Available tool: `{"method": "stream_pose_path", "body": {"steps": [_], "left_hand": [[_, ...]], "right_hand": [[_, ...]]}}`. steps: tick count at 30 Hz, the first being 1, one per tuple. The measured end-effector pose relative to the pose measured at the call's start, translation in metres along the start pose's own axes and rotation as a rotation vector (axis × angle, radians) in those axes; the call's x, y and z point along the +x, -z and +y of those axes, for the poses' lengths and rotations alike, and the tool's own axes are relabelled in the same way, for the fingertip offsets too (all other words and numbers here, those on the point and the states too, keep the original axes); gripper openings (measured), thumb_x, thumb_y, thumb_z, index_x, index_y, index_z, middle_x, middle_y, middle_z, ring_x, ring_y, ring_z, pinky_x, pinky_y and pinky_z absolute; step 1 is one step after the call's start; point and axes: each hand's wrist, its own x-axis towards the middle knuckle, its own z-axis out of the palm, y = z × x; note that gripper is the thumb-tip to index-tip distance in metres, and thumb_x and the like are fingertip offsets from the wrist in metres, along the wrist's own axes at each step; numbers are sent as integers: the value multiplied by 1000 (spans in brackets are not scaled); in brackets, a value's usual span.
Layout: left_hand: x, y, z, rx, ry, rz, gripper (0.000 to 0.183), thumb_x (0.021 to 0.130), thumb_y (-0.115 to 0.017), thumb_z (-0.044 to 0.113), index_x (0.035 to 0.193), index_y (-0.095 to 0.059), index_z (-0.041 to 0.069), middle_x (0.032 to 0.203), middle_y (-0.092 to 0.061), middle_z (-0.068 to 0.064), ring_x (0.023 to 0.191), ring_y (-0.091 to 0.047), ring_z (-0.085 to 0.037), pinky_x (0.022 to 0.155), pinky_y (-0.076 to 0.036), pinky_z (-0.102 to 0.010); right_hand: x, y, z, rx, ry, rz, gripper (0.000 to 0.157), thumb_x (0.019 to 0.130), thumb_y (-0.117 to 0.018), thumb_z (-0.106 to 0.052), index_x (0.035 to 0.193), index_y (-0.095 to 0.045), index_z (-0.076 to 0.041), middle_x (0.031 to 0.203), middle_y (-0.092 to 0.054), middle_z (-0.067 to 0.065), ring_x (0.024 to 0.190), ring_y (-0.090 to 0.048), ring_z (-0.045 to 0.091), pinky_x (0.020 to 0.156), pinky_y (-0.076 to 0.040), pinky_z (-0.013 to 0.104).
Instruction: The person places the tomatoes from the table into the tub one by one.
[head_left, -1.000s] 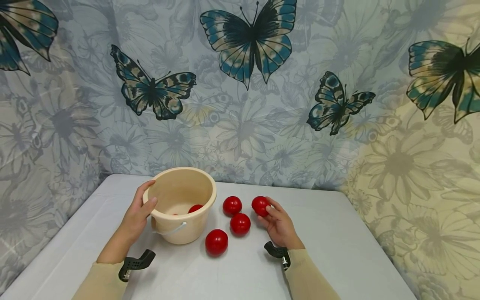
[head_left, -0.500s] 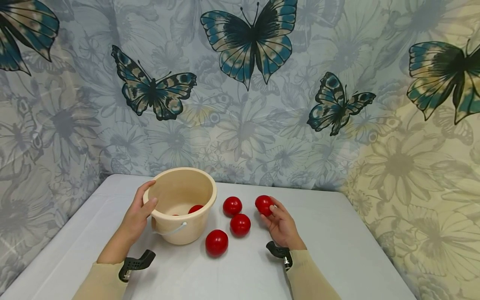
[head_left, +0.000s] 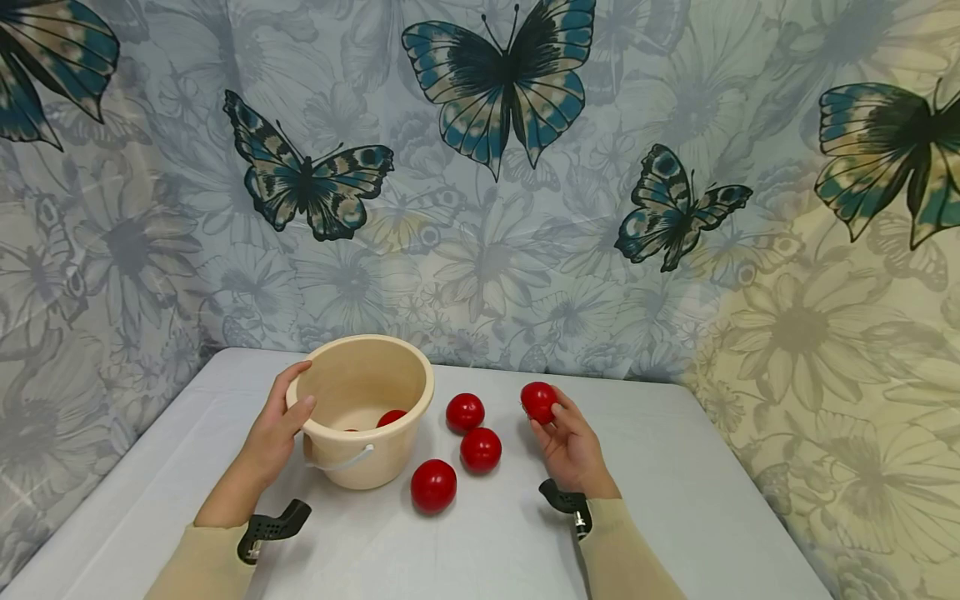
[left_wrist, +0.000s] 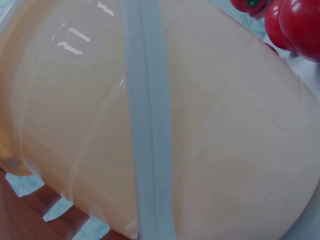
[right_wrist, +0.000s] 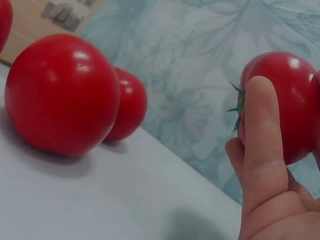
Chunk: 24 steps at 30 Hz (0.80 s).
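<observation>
My left hand [head_left: 270, 433] grips the rim of a cream bucket [head_left: 367, 463], thumb over the edge. In the left wrist view the bucket wall [left_wrist: 240, 125] fills most of the frame, crossed by its pale handle [left_wrist: 152, 130]. Inside lies a tomato [head_left: 391, 417], with a sliver of more red beside it, mostly hidden. A tomato [head_left: 537, 402] is held between the fingers and thumb of my right hand [head_left: 573, 450], lifted over the table; its green calyx [right_wrist: 240, 107] shows in the right wrist view. Three tomatoes stand between bucket and right hand: back [head_left: 465, 412], middle [head_left: 481, 450], front [head_left: 433, 486].
A white-covered table [head_left: 675, 500] carries everything. Behind it and at the sides hangs a butterfly-print cloth [head_left: 487, 275]. Each wrist wears a black camera mount [head_left: 276, 525]. The bucket stands close to the table's back edge.
My right hand has moved right and slightly up, carrying the tomato away from the others. The left hand, the bucket and the tomatoes on the table stay in place.
</observation>
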Motion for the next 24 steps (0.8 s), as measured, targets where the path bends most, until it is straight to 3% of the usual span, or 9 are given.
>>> {"method": "stream_pose_path", "body": {"steps": [11, 18, 24], "left_hand": [[0, 1, -2, 19, -2, 3, 53, 106, -39, 9, 154, -17, 7, 155, -14, -25, 135, -25, -40, 93, -38, -18], [0, 3, -2, 20, -1, -4, 54, 106, -38, 8, 155, -15, 7, 157, -11, -24, 137, -21, -43, 92, -38, -17], [0, 2, -3, 15, -4, -2, 53, 107, -39, 10, 155, -16, 7, 155, -14, -25, 134, -28, -36, 92, -39, -18]], "right_hand": [[-5, -17, -17, -37, 56, -54, 49, 104, -51, -15, 150, -35, -19, 148, -41, 10, 122, -54, 29, 92, -49, 33], [-17, -56, -23, -97, 110, -112, 45, 103, -51, -11, 147, -40, -15, 146, -42, 12, 114, -59, 28, 89, -51, 33], [-32, -85, -19, -109, 122, -162, 42, 101, -51, -7, 143, -47, -14, 141, -47, 14, 109, -62, 28, 85, -53, 35]]}}
